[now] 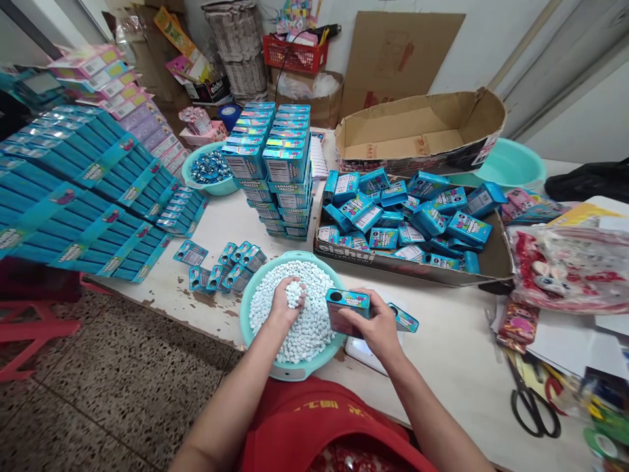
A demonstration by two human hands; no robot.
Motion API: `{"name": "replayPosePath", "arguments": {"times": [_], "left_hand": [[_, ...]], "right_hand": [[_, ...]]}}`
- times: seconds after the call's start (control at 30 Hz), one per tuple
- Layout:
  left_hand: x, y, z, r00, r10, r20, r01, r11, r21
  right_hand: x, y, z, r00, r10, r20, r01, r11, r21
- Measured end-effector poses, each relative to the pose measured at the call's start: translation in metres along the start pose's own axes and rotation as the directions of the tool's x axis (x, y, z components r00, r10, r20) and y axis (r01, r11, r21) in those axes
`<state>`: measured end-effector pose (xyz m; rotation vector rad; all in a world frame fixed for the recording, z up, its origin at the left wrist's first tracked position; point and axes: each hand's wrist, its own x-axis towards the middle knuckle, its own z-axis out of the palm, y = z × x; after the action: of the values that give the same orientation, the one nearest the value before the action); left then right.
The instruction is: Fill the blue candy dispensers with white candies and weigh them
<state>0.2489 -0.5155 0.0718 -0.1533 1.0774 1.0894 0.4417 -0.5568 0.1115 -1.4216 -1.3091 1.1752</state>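
My left hand [285, 308] is cupped in the turquoise basin [291, 373], its fingers curled round a scoop of small pale candies [295, 293]. More of the same candies [307, 334] fill the basin. In my right hand [378, 324] is a blue candy tin [346, 303], tilted, with a dark round hole showing in its top; I hold it over the basin's right rim. Just behind that hand another blue tin [405, 319] lies by a white device [366, 354], partly hidden. Several small tins [230, 267] lie left of the basin.
An open carton [393, 265] of loose blue tins stands behind my right hand. Stacked tins [275, 170] and larger packed blocks [83, 196] rise at the left. Scissors [533, 406] and a plastic bag [570, 269] lie at the right. Behind the stacks sits a bowl [211, 167] of shiny blue pieces.
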Motion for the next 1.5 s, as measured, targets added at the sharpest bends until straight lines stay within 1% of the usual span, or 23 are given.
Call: {"name": "replayPosePath", "arguments": {"times": [0.03, 0.07, 0.17, 0.23, 0.3, 0.33, 0.37, 0.4, 0.57, 0.7, 0.77, 0.83, 0.9, 0.97, 1.03, 1.2, 1.37, 1.5], "left_hand": [[-0.007, 0.002, 0.003, 0.999, 0.033, 0.015, -0.034, 0.999, 0.005], [-0.015, 0.005, 0.008, 0.997, 0.07, 0.04, -0.071, 0.997, 0.008], [-0.039, 0.009, 0.025, 0.97, 0.198, 0.143, -0.201, 0.979, 0.008], [-0.048, 0.009, 0.036, 0.929, 0.32, 0.186, -0.327, 0.945, 0.003], [-0.05, 0.006, 0.042, 0.865, 0.459, 0.201, -0.471, 0.882, 0.014], [-0.049, 0.005, 0.043, 0.836, 0.511, 0.201, -0.526, 0.85, 0.022], [-0.047, 0.004, 0.044, 0.815, 0.545, 0.196, -0.561, 0.827, 0.029], [-0.045, 0.002, 0.044, 0.807, 0.561, 0.187, -0.576, 0.817, 0.037], [-0.04, -0.001, 0.042, 0.822, 0.554, 0.136, -0.563, 0.825, 0.046], [-0.039, -0.001, 0.043, 0.806, 0.581, 0.114, -0.59, 0.804, 0.073], [-0.038, 0.0, 0.044, 0.799, 0.587, 0.132, -0.599, 0.796, 0.086], [-0.038, 0.001, 0.044, 0.793, 0.583, 0.176, -0.604, 0.791, 0.101], [-0.039, 0.001, 0.045, 0.776, 0.596, 0.207, -0.624, 0.772, 0.117], [-0.04, 0.002, 0.046, 0.76, 0.614, 0.211, -0.645, 0.753, 0.131], [-0.04, 0.002, 0.048, 0.76, 0.618, 0.203, -0.648, 0.746, 0.154], [-0.039, 0.002, 0.051, 0.78, 0.602, 0.172, -0.626, 0.757, 0.189], [-0.041, 0.001, 0.053, 0.76, 0.616, 0.209, -0.649, 0.739, 0.181], [-0.04, 0.0, 0.053, 0.762, 0.611, 0.215, -0.647, 0.736, 0.198]], "right_hand": [[0.001, -0.001, 0.001, 0.999, -0.037, -0.011, 0.037, 0.998, -0.045], [0.003, -0.003, 0.003, 0.997, -0.08, 0.001, 0.08, 0.993, -0.091], [0.005, -0.004, 0.016, 0.977, -0.189, 0.097, 0.204, 0.962, -0.183], [0.005, -0.004, 0.027, 0.964, -0.232, 0.131, 0.256, 0.941, -0.221], [0.006, -0.004, 0.036, 0.957, -0.255, 0.137, 0.283, 0.923, -0.259], [0.006, -0.004, 0.039, 0.955, -0.261, 0.138, 0.29, 0.916, -0.276], [0.006, -0.004, 0.041, 0.955, -0.266, 0.135, 0.294, 0.91, -0.291], [0.007, -0.004, 0.042, 0.954, -0.267, 0.134, 0.296, 0.906, -0.304], [0.008, -0.004, 0.042, 0.959, -0.251, 0.134, 0.283, 0.892, -0.352], [0.007, -0.004, 0.042, 0.961, -0.237, 0.14, 0.272, 0.896, -0.35], [0.007, -0.005, 0.042, 0.967, -0.222, 0.124, 0.252, 0.902, -0.351], [0.008, -0.005, 0.041, 0.972, -0.212, 0.102, 0.235, 0.905, -0.354], [0.009, -0.006, 0.04, 0.974, -0.211, 0.086, 0.228, 0.908, -0.353], [0.01, -0.007, 0.04, 0.974, -0.209, 0.091, 0.227, 0.911, -0.343], [0.012, -0.007, 0.04, 0.976, -0.196, 0.092, 0.216, 0.918, -0.333], [0.014, -0.005, 0.039, 0.987, -0.146, 0.069, 0.16, 0.934, -0.319], [0.015, -0.004, 0.04, 0.988, -0.128, 0.081, 0.146, 0.942, -0.301], [0.016, -0.006, 0.042, 0.989, -0.121, 0.082, 0.14, 0.943, -0.3]]}}
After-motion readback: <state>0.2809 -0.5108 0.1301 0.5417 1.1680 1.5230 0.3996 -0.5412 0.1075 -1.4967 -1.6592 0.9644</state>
